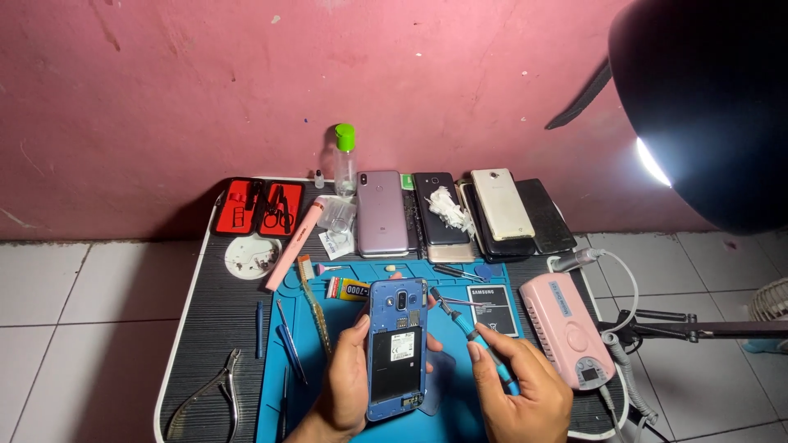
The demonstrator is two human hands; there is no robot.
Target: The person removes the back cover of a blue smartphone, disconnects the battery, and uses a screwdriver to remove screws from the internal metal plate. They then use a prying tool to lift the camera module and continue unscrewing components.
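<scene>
Holding a blue phone [397, 349] with its back cover off, the left hand [349, 377] is seen at the lower middle of the frame. The phone is gripped by its left edge, with the fingers wrapped behind it. Its long side runs up and down in the picture, with the camera end at the top.

A blue screwdriver [472, 332] is held by the right hand [517, 385], just to the right of the phone. It is pinched between the thumb and the fingers. The tool is tilted, and its tip is pointed up and to the left, toward the upper right edge of the phone. The tip is very near the phone, but whether it touches cannot be told. The right hand is the nearer one to that spot.

Under both hands a blue work mat [460, 414] is spread on a dark table [222, 328]. A flat battery [492, 309] is laid just past the screwdriver. A pink machine [566, 328] is seen at the right. More phones [460, 213] are lined up along the back, by the pink wall [246, 82].
</scene>
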